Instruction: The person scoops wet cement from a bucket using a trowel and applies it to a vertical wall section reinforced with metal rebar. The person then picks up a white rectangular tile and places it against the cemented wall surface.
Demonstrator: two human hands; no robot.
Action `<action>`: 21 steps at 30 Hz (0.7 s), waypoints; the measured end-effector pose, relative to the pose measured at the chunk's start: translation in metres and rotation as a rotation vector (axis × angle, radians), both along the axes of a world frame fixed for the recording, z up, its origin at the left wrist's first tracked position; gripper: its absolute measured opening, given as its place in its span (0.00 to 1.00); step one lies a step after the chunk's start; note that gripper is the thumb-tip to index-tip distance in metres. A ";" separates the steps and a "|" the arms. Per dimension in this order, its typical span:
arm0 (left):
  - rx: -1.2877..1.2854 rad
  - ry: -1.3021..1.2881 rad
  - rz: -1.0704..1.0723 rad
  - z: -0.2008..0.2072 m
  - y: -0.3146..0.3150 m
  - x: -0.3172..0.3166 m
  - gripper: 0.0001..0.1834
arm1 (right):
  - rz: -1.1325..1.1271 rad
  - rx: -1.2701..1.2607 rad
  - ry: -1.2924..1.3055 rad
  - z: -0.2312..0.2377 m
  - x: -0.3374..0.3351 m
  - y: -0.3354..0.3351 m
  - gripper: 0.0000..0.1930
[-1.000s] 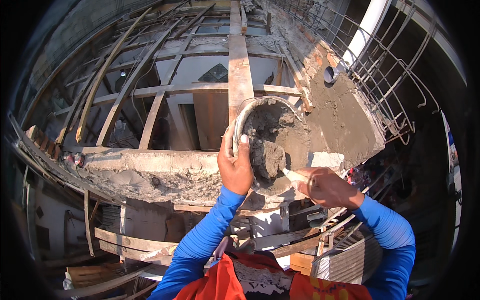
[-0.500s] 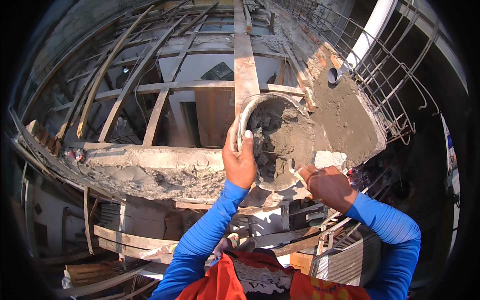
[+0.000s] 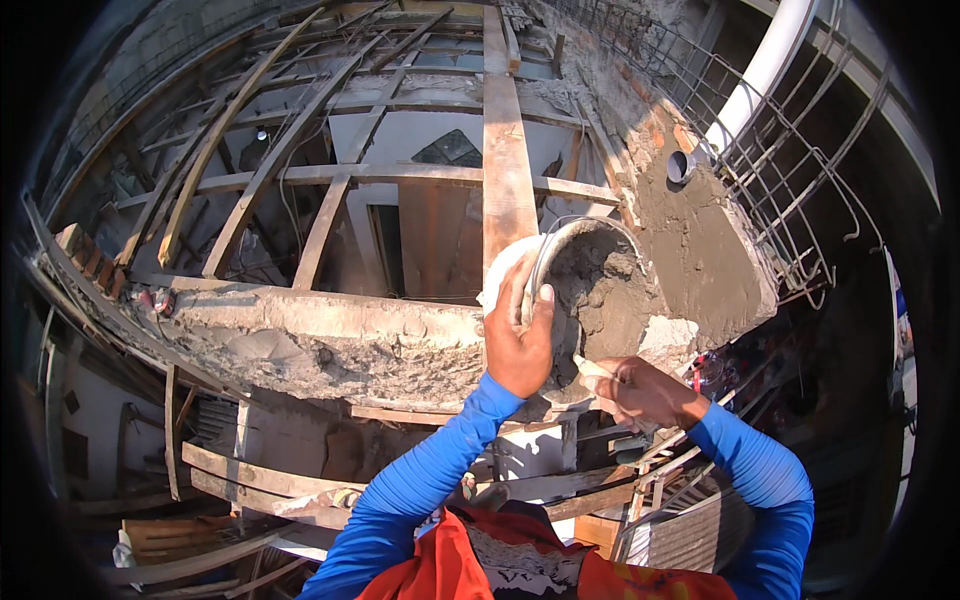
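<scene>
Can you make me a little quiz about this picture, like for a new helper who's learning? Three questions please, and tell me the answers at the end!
1. Pick one. What colour is the mortar in the bucket?
A) bright red
B) grey-brown
C) blue

2. True or false? The thumb of the left hand is at the bucket's rim.

3. Fill in the gap. The pale handle is held in the person's ____ hand.

Key:
1. B, grey-brown.
2. True.
3. Right: it is in the right hand.
</scene>
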State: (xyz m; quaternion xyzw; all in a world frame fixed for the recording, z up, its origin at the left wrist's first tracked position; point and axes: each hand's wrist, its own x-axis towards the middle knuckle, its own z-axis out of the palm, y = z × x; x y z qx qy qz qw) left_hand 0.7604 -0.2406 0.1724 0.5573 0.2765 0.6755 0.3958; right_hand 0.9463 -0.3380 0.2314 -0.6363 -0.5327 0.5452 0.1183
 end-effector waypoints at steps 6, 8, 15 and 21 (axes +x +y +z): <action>-0.057 -0.073 -0.066 0.010 0.004 0.001 0.23 | 0.158 0.597 -0.458 0.041 0.014 -0.014 0.18; -0.019 -0.055 -0.037 0.012 0.004 0.002 0.22 | 0.190 0.956 -0.865 0.043 0.018 -0.012 0.18; 0.000 -0.012 -0.008 0.007 -0.002 0.007 0.23 | 0.215 0.637 -0.963 0.034 0.040 -0.009 0.19; 0.020 0.025 -0.013 0.008 -0.003 0.014 0.23 | -0.019 0.018 0.003 0.003 0.013 0.004 0.16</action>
